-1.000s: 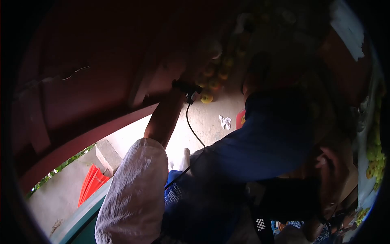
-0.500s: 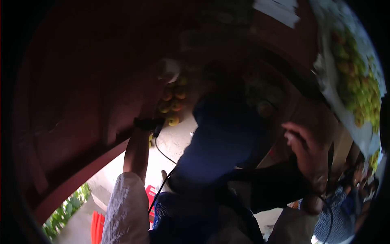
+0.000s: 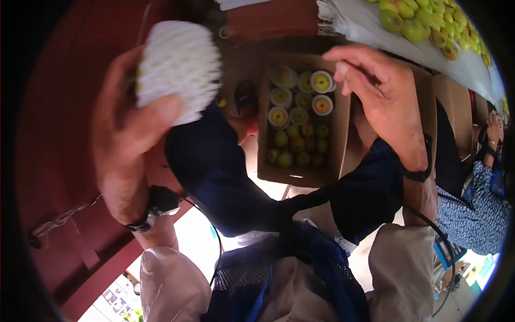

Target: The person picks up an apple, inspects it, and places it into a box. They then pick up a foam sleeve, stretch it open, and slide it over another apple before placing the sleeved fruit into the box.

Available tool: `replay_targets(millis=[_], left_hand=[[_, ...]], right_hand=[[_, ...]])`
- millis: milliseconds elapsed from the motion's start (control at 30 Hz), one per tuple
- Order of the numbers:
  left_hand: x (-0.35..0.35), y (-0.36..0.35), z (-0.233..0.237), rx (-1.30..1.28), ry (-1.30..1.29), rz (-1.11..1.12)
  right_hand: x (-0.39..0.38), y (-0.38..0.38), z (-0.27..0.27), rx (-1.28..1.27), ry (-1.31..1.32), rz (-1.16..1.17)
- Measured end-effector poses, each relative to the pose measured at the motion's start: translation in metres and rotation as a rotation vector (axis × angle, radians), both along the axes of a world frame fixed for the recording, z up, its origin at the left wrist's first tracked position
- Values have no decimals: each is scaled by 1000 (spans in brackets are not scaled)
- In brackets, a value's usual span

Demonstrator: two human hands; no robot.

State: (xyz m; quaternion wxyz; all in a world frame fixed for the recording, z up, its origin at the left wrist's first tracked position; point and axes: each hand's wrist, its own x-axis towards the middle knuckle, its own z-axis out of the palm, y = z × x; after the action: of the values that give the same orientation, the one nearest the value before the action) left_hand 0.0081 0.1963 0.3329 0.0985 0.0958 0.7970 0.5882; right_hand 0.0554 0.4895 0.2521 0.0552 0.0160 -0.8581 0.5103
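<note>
My left hand (image 3: 126, 126), raised at the upper left, is closed around a white foam fruit net (image 3: 179, 67). Yellow-green shows through its mesh, so an apple seems to be inside. My right hand (image 3: 383, 94) hovers over the right edge of a cardboard box (image 3: 300, 180), fingers stretched to the left and thumb near the index finger, with nothing visible in them. Several netted apples (image 3: 322, 82) sit in the far half of that box, and bare apples (image 3: 298, 144) lie in its near half.
A dark red panel (image 3: 59, 134) rises along my left side. At the upper right, many green apples (image 3: 416, 29) lie on a white sheet (image 3: 365, 21). More cardboard boxes (image 3: 450, 107) stand at right, near another person in a patterned blue garment (image 3: 466, 217).
My left hand has come up from the apples low on the left and now holds the netted fruit close to me. The view has shifted, bringing the box of apples into clear sight.
</note>
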Motion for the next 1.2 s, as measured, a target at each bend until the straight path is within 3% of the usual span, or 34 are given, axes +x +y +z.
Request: replay_targets(millis=[67, 167, 233, 300, 400, 500, 767, 1000, 1200], left_hand=[[2, 36, -11, -119, 4, -77], [-14, 69, -80, -455, 187, -272], [-13, 87, -132, -287, -9, -360], [-9, 110, -190, -632, -106, -306], [4, 127, -275, -758, -70, -331], [18, 142, -327, -964, -76, -365], [7, 132, -412, -946, 475, -538], [-7, 132, -417, -867, 569, -571], [-17, 128, -439, -867, 635, -540]], right_hand=[[2, 5, 3, -26, 35, -11], [3, 14, 4, -81, 77, -67], [5, 18, 7, -96, 91, -96], [6, 21, 6, -172, 145, -118], [7, 28, 2, -253, 190, -127], [13, 27, 12, -257, 137, -193], [21, 32, 16, -179, 141, -223], [23, 29, 30, -83, 3, -291], [20, 32, 26, 11, 50, -250]])
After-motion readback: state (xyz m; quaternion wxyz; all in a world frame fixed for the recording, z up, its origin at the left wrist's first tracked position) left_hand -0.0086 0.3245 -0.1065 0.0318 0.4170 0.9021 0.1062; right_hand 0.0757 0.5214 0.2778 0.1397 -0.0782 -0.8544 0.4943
